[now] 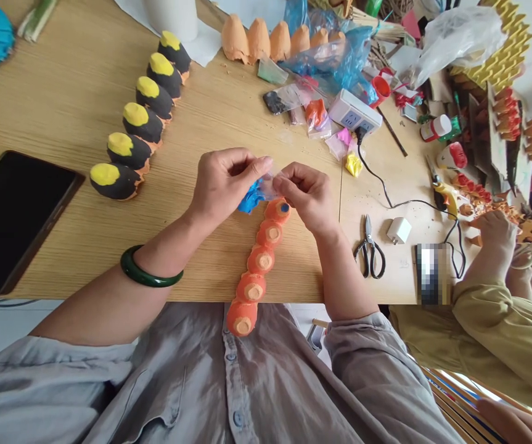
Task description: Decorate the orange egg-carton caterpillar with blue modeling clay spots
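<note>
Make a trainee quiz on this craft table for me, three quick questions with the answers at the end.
1. What do the left hand and right hand hold between them?
A) scissors
B) a clear plastic wrapper
C) the phone
2. How many yellow-topped black cups are in the row?
3. True or false: every bump on the orange-red strip has a blue dot.

Key:
1. B
2. Six
3. False; only the far-end bump of the orange-red strip has a blue dot.

Pale circles (pixel 264 261) dot the orange strip (pixel 253 260).
</note>
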Demonstrator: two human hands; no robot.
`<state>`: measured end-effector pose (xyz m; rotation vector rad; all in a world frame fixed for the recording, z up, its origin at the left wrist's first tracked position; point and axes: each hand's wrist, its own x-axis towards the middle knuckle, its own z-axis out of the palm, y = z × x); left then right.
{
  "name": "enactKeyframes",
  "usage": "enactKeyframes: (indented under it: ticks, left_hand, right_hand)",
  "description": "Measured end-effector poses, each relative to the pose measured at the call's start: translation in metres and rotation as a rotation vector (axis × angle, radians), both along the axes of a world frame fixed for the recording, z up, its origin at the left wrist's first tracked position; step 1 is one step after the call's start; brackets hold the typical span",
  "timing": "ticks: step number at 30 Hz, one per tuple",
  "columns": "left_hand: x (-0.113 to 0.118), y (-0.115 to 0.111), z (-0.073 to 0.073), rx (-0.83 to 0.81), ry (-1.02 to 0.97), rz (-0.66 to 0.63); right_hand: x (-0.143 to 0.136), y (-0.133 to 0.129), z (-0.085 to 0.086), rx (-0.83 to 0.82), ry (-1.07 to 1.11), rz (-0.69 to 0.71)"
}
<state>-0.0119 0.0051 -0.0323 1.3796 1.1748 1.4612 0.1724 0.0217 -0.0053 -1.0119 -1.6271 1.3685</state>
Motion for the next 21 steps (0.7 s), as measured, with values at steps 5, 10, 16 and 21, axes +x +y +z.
enactKeyframes:
  ticks: [5, 10, 16, 21]
  left_hand:
    - [0.001, 0.006, -0.007, 0.012, -0.056, -0.101]
    - [-0.003, 0.009, -0.008, 0.021, -0.079, -0.065]
    - [0.001, 0.004, -0.002, -0.086, -0.039, 0.031]
    - [0.004, 0.003, -0.003, -0.133, -0.013, -0.041]
  right_hand:
    - [0.002, 0.004, 0.001, -0.052, 0.006, 0.034]
    - [0.005, 0.009, -0.002, -0.047, 0.026, 0.065]
    - [0.006, 0.011, -0.004, -0.187, 0.058, 0.070]
    - [0.005, 0.010, -0.003, -0.176, 0.049, 0.056]
